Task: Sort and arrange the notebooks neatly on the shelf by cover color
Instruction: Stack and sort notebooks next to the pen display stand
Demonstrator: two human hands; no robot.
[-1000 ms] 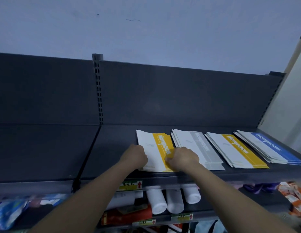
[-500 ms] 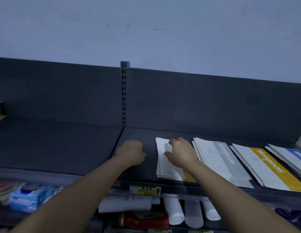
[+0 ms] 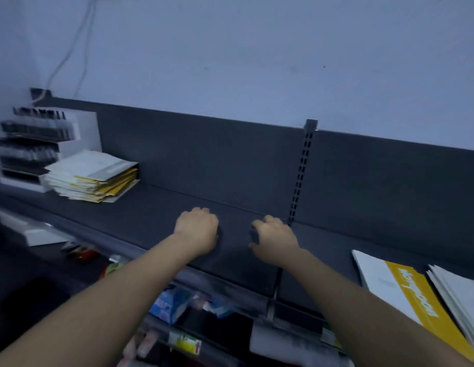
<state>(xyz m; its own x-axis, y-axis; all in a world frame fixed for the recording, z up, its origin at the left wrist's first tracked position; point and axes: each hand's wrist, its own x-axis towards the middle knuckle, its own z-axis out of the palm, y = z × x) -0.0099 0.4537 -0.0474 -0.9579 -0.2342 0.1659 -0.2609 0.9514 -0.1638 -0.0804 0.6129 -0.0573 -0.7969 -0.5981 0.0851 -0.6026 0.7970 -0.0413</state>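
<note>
A messy pile of notebooks (image 3: 94,177), white and yellow, lies at the far left of the dark shelf (image 3: 156,215). A yellow-striped notebook stack (image 3: 397,287) lies flat at the right, with a grey-white stack (image 3: 458,292) beside it at the frame's edge. My left hand (image 3: 198,230) hovers over the bare middle of the shelf with fingers curled and nothing in it. My right hand (image 3: 272,238) is beside it, fingers loosely bent and apart, holding nothing.
A white tiered display rack (image 3: 37,147) with dark items stands behind the messy pile. A slotted upright (image 3: 300,173) divides the back panel. Lower shelves hold packets (image 3: 172,303) and price tags (image 3: 185,341). A cable (image 3: 69,51) runs down the wall.
My view has swung left. Both hands left the yellow-striped stack and moved left over bare shelf. The messy pile and rack came into sight.
</note>
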